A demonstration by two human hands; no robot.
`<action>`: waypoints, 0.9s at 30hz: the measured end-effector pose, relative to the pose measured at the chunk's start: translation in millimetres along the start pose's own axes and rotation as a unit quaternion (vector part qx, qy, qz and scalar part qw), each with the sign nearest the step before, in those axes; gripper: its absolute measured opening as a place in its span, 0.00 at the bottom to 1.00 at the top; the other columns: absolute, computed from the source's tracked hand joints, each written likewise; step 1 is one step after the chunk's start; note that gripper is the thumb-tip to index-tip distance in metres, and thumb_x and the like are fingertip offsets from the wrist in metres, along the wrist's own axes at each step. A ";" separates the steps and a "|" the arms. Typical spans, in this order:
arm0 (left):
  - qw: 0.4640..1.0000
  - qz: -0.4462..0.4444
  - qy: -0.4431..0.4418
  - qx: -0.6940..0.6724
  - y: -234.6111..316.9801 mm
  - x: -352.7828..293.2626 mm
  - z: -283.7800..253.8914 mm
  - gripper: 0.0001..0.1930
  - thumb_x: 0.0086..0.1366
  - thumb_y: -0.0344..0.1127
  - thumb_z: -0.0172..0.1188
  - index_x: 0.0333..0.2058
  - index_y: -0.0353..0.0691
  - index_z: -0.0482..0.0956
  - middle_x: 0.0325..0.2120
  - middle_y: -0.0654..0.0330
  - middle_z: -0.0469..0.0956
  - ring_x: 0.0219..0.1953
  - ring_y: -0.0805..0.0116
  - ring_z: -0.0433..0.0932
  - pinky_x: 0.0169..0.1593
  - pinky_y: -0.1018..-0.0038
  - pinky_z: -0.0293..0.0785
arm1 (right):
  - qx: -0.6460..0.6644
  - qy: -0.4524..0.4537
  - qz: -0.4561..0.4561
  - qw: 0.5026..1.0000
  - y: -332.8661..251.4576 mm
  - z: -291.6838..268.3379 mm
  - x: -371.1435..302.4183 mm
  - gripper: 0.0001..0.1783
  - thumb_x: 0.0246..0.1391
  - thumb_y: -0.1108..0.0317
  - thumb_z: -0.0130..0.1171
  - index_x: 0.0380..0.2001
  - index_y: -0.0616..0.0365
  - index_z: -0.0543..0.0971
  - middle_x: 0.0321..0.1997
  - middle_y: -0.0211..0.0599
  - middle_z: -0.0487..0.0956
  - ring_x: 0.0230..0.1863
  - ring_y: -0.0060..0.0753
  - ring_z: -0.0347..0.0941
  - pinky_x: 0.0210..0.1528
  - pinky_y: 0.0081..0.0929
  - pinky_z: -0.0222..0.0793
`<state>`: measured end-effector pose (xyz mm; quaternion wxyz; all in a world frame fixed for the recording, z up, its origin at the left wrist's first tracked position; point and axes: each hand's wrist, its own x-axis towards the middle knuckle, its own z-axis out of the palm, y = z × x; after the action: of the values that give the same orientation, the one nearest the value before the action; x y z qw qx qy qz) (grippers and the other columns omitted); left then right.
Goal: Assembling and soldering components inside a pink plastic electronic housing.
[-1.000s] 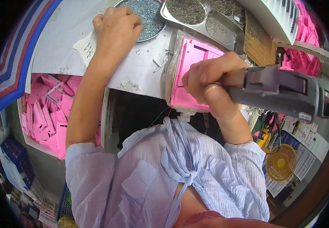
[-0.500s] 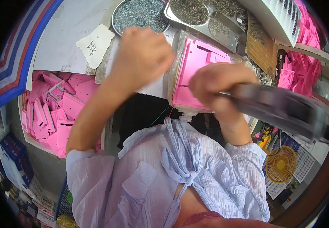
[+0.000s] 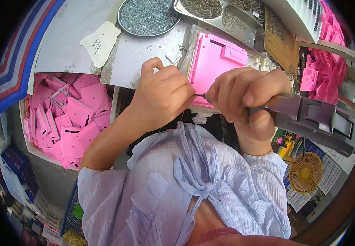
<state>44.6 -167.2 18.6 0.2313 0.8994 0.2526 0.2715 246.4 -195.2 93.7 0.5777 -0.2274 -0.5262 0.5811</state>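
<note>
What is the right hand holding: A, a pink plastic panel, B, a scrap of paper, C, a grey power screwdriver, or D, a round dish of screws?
C: the right hand grips a grey power screwdriver, its bit tip meeting the left hand in front of the pink plastic panel.

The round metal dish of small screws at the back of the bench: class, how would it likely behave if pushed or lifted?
The round dish looks shallow and flat-bottomed, so it would probably slide, not tip. Heaped with metal screws, it is likely heavy for its size. Tilted, the loose screws would probably spill.
</note>
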 end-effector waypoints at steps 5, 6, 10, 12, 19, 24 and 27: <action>0.999 -0.002 -0.031 -0.036 2.3 2.4 -1.8 0.24 0.53 0.31 0.66 0.52 0.41 0.80 0.58 0.62 0.78 0.60 0.66 0.74 0.60 0.58 0.59 | -0.100 0.001 0.008 0.995 17.4 8.4 -14.4 0.16 0.63 0.61 0.65 0.35 0.56 0.69 0.17 0.31 0.71 0.17 0.28 0.66 0.23 0.31 0.67; 0.997 0.006 -0.072 -0.026 0.0 0.8 0.2 0.26 0.53 0.31 0.64 0.54 0.41 0.80 0.61 0.62 0.76 0.64 0.67 0.72 0.61 0.57 0.59 | -0.123 -0.011 0.006 0.992 20.5 7.9 -16.9 0.15 0.63 0.62 0.65 0.35 0.55 0.69 0.16 0.32 0.70 0.15 0.29 0.66 0.23 0.31 0.67; 0.999 -0.005 -0.043 -0.026 -6.2 -6.6 14.7 0.24 0.56 0.28 0.61 0.54 0.42 0.81 0.61 0.64 0.77 0.67 0.71 0.69 0.61 0.57 0.60 | -0.194 -0.066 -0.062 0.977 40.8 8.0 -22.5 0.10 0.58 0.77 0.61 0.35 0.58 0.69 0.18 0.36 0.72 0.17 0.34 0.69 0.26 0.36 0.73; 0.998 -0.018 -0.047 -0.027 -3.1 -6.9 14.9 0.23 0.57 0.27 0.59 0.54 0.43 0.81 0.61 0.65 0.77 0.66 0.73 0.70 0.60 0.57 0.60 | -0.204 -0.072 -0.103 0.971 46.1 11.2 -21.6 0.10 0.56 0.78 0.62 0.35 0.60 0.69 0.19 0.36 0.73 0.17 0.35 0.71 0.26 0.36 0.75; 0.999 -0.004 -0.051 0.012 3.9 15.0 10.3 0.20 0.56 0.29 0.62 0.50 0.42 0.82 0.57 0.62 0.79 0.60 0.64 0.74 0.58 0.57 0.62 | -0.132 -0.006 -0.059 0.989 3.1 -24.9 -24.8 0.10 0.58 0.70 0.65 0.37 0.61 0.74 0.20 0.36 0.74 0.18 0.31 0.70 0.26 0.33 0.72; 0.999 0.041 0.023 -0.010 30.9 61.6 42.8 0.19 0.55 0.31 0.64 0.48 0.42 0.82 0.50 0.60 0.80 0.53 0.55 0.76 0.59 0.58 0.64 | -0.070 0.120 -0.145 0.980 -46.8 -79.7 -36.6 0.10 0.64 0.70 0.57 0.44 0.63 0.70 0.18 0.34 0.71 0.16 0.25 0.62 0.22 0.31 0.63; 0.998 0.022 -0.020 0.061 34.9 69.5 61.2 0.17 0.56 0.31 0.66 0.47 0.44 0.83 0.48 0.62 0.80 0.54 0.59 0.75 0.59 0.58 0.61 | -0.082 0.198 -0.144 0.966 -28.6 -98.9 -46.5 0.06 0.61 0.75 0.58 0.39 0.63 0.73 0.20 0.36 0.74 0.18 0.23 0.66 0.21 0.26 0.63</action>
<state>143.5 -170.7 18.1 0.1754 0.9224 0.2443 0.2422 355.6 -209.5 68.8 0.7274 -0.3064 -0.4742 0.3901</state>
